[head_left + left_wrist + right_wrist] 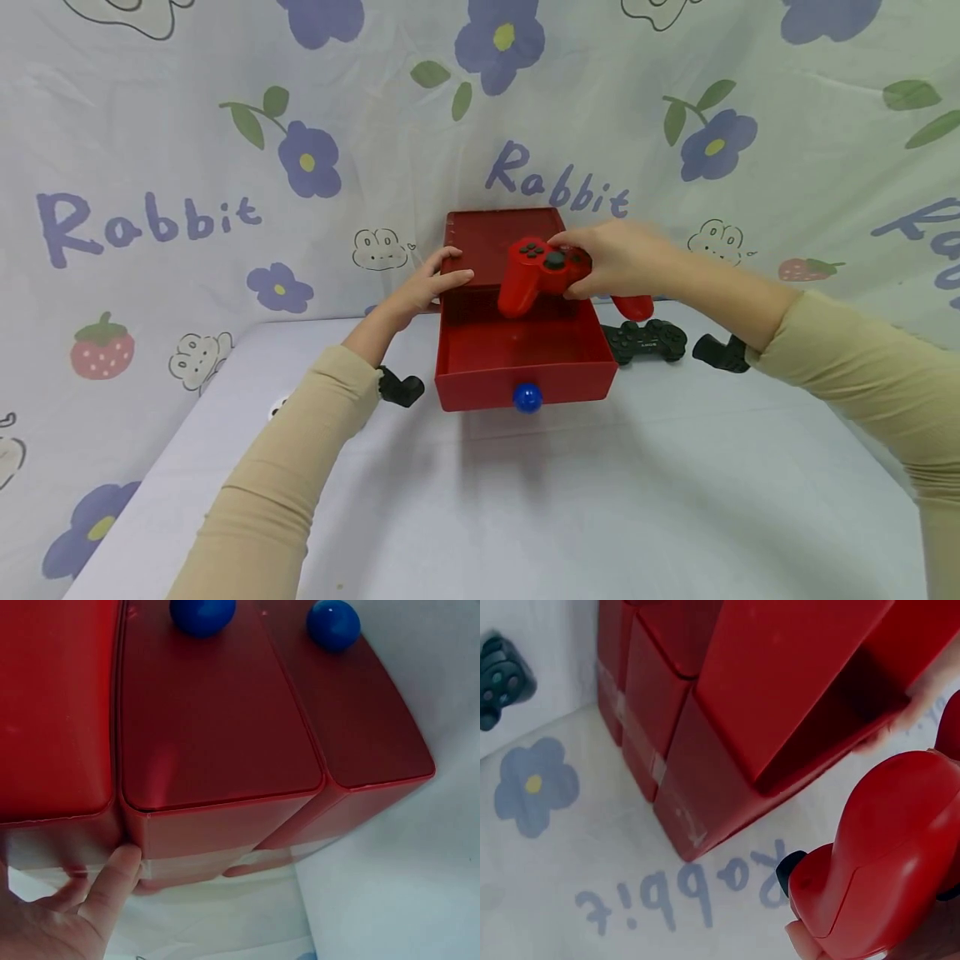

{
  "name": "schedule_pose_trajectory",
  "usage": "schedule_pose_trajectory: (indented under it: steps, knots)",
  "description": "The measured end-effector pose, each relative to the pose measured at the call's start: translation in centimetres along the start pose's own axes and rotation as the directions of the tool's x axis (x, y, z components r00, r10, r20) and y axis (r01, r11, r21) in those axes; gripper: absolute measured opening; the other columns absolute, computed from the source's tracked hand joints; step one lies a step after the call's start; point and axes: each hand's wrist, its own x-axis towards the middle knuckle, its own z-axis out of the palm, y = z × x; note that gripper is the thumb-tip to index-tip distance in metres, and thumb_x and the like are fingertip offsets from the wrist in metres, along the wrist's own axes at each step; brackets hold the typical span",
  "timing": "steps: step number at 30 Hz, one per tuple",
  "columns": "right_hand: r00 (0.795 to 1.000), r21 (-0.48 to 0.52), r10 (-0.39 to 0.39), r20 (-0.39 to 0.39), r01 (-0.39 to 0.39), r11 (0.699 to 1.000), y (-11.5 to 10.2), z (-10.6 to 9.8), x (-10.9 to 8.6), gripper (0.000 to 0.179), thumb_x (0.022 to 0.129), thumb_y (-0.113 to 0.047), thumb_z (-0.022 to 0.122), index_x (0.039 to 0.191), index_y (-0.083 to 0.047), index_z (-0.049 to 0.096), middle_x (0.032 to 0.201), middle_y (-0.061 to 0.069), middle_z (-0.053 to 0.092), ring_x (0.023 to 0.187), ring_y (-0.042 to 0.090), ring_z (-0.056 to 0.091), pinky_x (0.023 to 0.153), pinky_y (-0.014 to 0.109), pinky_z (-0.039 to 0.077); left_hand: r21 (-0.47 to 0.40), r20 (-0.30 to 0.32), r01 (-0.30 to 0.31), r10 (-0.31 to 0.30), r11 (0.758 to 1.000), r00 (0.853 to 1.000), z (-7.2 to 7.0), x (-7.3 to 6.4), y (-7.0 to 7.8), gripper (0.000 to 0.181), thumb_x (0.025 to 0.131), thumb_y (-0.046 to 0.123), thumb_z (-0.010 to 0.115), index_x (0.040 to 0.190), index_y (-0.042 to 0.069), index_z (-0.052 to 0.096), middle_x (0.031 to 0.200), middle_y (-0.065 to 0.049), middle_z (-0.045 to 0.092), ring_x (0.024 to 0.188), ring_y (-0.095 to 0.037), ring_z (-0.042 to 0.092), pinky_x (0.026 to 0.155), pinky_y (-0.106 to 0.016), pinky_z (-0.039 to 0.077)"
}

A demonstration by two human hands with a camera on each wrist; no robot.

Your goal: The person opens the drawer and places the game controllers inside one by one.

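Right hand (618,258) grips the red gamepad (543,275) by its right half, fingers curled round it, thumb near the sticks. The pad hangs above the open red drawer (525,354), not touching its floor; left grip points down. Left hand (427,287) rests against the left side of the red drawer box (502,229), thumb on its top edge, fingers fairly straight, not closed round anything. The drawer is pulled out toward the near side, blue knob (527,397) on its front. A black gamepad (648,340) lies on the bench (525,500) just right of the drawer. Another black piece (722,352) sits farther right, one more (401,387) left of the drawer by the left sleeve. Floral "Rabbit" cloth (150,167) covers the backdrop.
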Motion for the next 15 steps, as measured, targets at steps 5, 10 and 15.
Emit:
schedule_pose_trajectory:
  steps: [5, 10, 15]
  knots:
    - [1.0, 0.036, -0.012, 0.019, 0.011, 0.999, -0.7, 0.7, 0.6, 0.061, 0.077, -0.025, 0.072, 0.131, -0.013, 0.048, 0.099, 0.008, 0.064, 0.084, 0.022, 0.058, 0.072, 0.036, 0.048, 0.017, -0.002, -0.01, 0.01, 1.0, 1.0, 0.0, 0.0, -0.1, 0.056, 0.089, 0.032, 0.05, 0.137, 0.018, 0.024, 0.136, -0.012, 0.03, 0.111, -0.027, 0.042, 0.093, -0.048, 0.038]
    - [0.999, 0.055, -0.006, 0.041, 0.004, 0.998, -1.4, 1.4, 1.1, 0.062, 0.077, -0.027, 0.072, 0.132, -0.015, 0.047, 0.098, 0.007, 0.064, 0.085, 0.021, 0.058, 0.072, 0.035, 0.049, 0.016, -0.008, -0.009, 0.009, 1.0, 1.0, 0.0, 0.1, -0.2, 0.056, 0.089, 0.031, 0.05, 0.137, 0.018, 0.025, 0.133, -0.012, 0.032, 0.109, -0.026, 0.044, 0.092, -0.046, 0.039]
    - [0.998, 0.101, -0.021, 0.058, 0.015, 0.995, -2.1, 2.1, 1.4, 0.06, 0.077, -0.024, 0.071, 0.131, -0.014, 0.048, 0.097, 0.005, 0.064, 0.083, 0.019, 0.058, 0.071, 0.033, 0.05, 0.007, -0.014, -0.009, 0.009, 1.0, 1.0, 0.0, 0.2, -0.2, 0.054, 0.089, 0.03, 0.05, 0.136, 0.018, 0.025, 0.132, -0.012, 0.034, 0.109, -0.026, 0.043, 0.09, -0.046, 0.041]
